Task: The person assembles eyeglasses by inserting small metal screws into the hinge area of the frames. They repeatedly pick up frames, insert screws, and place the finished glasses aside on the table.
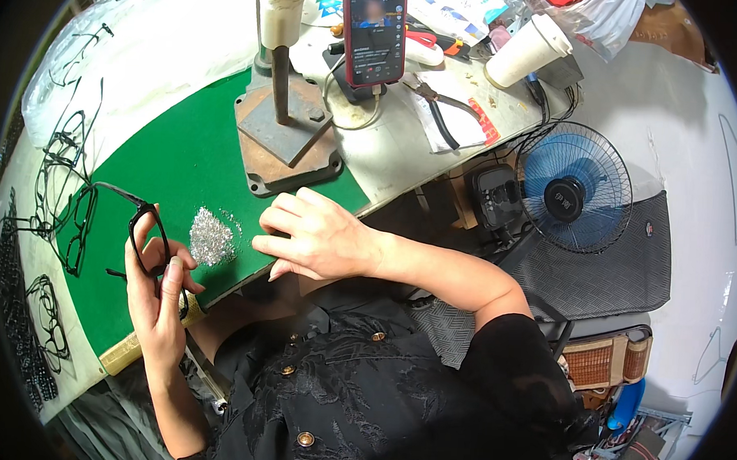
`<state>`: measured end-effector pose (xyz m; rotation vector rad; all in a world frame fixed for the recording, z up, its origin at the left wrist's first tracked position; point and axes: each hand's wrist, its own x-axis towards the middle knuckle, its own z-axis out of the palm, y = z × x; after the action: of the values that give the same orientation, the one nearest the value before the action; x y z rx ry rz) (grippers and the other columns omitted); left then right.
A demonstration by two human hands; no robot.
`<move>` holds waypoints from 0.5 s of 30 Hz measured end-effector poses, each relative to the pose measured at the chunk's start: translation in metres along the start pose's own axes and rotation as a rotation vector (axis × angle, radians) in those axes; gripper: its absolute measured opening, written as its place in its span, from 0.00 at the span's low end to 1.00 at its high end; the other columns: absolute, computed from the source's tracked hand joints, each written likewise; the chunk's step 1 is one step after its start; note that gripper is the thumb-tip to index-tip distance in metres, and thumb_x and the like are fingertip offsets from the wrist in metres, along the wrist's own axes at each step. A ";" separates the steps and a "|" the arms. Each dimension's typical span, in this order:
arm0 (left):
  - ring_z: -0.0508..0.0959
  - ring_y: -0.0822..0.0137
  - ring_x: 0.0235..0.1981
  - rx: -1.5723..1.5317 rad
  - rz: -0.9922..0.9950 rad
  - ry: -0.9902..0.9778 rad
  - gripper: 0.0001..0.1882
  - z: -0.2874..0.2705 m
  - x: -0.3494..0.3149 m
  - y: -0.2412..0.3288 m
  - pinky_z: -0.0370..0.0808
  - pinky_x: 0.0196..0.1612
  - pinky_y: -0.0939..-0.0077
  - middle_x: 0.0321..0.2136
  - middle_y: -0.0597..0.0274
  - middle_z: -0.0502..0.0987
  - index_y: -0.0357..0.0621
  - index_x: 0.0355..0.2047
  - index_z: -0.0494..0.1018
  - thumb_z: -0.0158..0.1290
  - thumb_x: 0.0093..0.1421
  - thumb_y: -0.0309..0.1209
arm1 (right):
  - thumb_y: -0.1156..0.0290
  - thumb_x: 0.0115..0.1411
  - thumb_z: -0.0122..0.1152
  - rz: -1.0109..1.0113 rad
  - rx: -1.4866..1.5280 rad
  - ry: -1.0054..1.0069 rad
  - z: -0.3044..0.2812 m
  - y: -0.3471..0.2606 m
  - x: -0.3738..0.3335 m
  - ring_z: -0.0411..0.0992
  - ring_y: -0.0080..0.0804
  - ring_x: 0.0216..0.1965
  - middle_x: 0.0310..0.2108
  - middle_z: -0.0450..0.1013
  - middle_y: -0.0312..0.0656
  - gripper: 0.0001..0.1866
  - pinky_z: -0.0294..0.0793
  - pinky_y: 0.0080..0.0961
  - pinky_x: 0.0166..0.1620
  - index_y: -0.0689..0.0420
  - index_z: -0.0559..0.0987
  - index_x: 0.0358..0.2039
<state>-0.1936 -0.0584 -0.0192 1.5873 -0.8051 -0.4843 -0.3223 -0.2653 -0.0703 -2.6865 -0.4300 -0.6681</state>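
My left hand [158, 311] is closed on a pair of black eyeglasses [167, 242], held upright above the green mat [162, 151]. One temple of the glasses reaches out to the upper left. To the right of the glasses, a small heap of tiny silvery metal pieces [212, 238] lies on the mat. My right hand [315, 236] rests just right of that heap, at the mat's near edge. Its fingers are bent inward, and their tips point toward the heap. Whatever may be between those fingertips is hidden or too small to make out.
Behind my right hand stands a hand press [286, 136] with a heavy metal base. A phone [375, 33], pliers [439, 110] and a white cup [528, 52] are at the back. More black glasses [77, 225] lie at left. A fan [572, 189] stands beyond the table's right edge.
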 end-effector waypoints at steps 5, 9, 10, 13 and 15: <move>0.68 0.77 0.30 0.035 -0.021 0.026 0.27 0.004 0.001 0.002 0.69 0.26 0.88 0.33 0.61 0.69 0.38 0.64 0.52 0.43 0.65 0.25 | 0.52 0.47 0.64 -0.012 0.002 -0.017 -0.006 0.001 0.000 0.64 0.32 0.37 0.32 0.65 0.37 0.19 0.63 0.28 0.37 0.53 0.75 0.32; 0.68 0.77 0.30 0.038 -0.065 0.015 0.27 0.002 -0.001 0.002 0.68 0.26 0.90 0.32 0.63 0.69 0.38 0.63 0.54 0.44 0.65 0.25 | 0.52 0.47 0.64 -0.015 0.032 -0.018 -0.004 0.002 0.002 0.65 0.32 0.36 0.32 0.65 0.36 0.20 0.64 0.28 0.37 0.53 0.76 0.33; 0.68 0.78 0.30 0.042 -0.074 0.016 0.27 -0.001 -0.002 0.002 0.67 0.26 0.90 0.32 0.64 0.69 0.39 0.63 0.54 0.44 0.65 0.25 | 0.53 0.48 0.64 0.006 0.052 -0.026 -0.003 0.001 0.004 0.66 0.33 0.36 0.32 0.66 0.37 0.20 0.64 0.28 0.37 0.54 0.76 0.35; 0.69 0.78 0.30 0.045 -0.104 0.028 0.27 -0.008 -0.006 0.004 0.67 0.27 0.89 0.32 0.64 0.69 0.39 0.63 0.55 0.45 0.64 0.23 | 0.56 0.47 0.65 0.071 0.159 -0.040 0.000 0.000 0.011 0.69 0.36 0.37 0.34 0.70 0.38 0.20 0.67 0.33 0.40 0.54 0.77 0.38; 0.69 0.77 0.31 0.071 -0.073 0.015 0.27 -0.002 -0.001 0.010 0.67 0.29 0.87 0.33 0.63 0.69 0.38 0.63 0.53 0.44 0.64 0.23 | 0.70 0.50 0.63 0.143 0.203 0.110 0.001 0.001 0.010 0.71 0.41 0.35 0.30 0.73 0.42 0.12 0.71 0.34 0.39 0.56 0.78 0.36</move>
<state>-0.1950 -0.0567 -0.0097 1.6884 -0.7627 -0.5007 -0.3132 -0.2641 -0.0665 -2.4484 -0.2589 -0.6871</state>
